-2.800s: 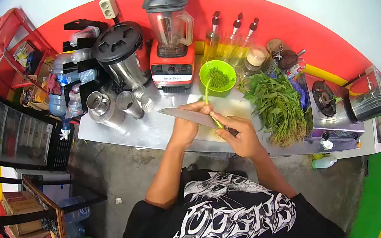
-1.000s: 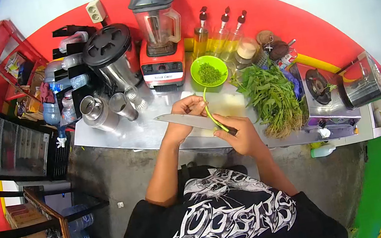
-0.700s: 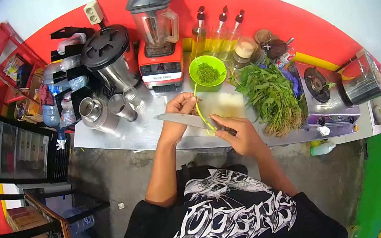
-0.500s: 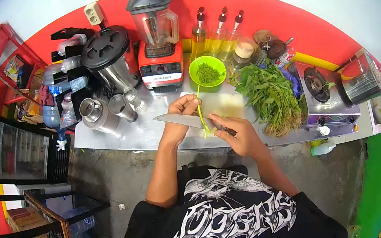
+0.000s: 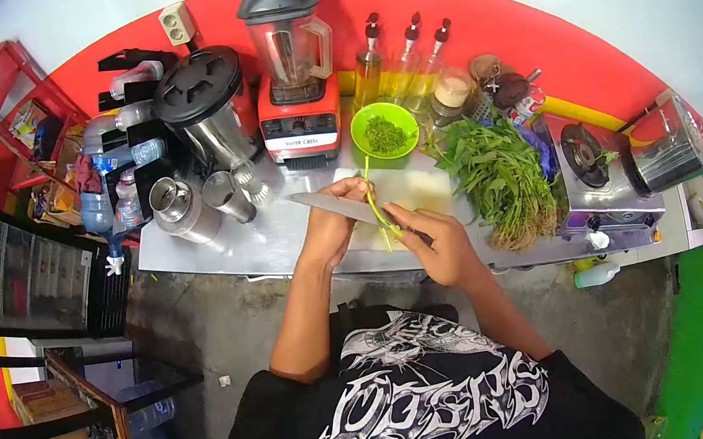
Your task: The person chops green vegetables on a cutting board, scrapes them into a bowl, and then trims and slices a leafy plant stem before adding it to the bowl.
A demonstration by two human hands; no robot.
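Fingers of the left hand (image 5: 332, 223) pinch a thin green stem (image 5: 374, 202), held just on the near side of the green bowl (image 5: 384, 130). The stem is slender, bright green and slightly curved; it is likely light, bendy and easily bruised, best held close to the cut. The right hand (image 5: 442, 246) clasps the knife (image 5: 316, 201) handle, with the blade crossing the stem

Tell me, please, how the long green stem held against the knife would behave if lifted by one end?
It would probably droop: the green stem bows where it runs past the left hand and the knife. Being so thin, it is likely very light. Slender and fresh-looking, it may kink if pinched hard.
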